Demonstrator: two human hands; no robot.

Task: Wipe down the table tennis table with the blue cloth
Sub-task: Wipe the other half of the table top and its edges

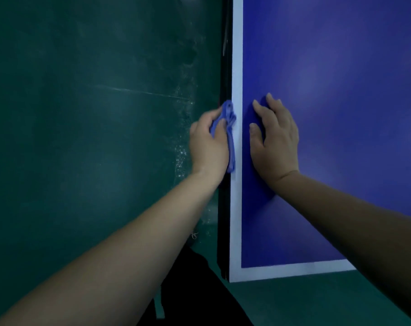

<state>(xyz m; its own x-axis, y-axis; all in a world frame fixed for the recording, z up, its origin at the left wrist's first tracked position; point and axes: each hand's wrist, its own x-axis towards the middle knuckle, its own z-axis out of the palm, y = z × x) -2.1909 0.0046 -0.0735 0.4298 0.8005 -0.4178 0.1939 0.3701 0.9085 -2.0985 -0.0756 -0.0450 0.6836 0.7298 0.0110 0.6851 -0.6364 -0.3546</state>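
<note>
Table (341,67) seen from its near corner. Right hand (276,140) is laid flat, fingers straight, just inside the white line, likely for bracing. Cloth (230,128) is bunched in left hand (208,142), pressed against the table's left edge for wiping.

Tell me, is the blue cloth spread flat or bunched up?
Bunched up. The blue cloth is crumpled into a wad that the left hand grips against the table's white edge line.
</note>
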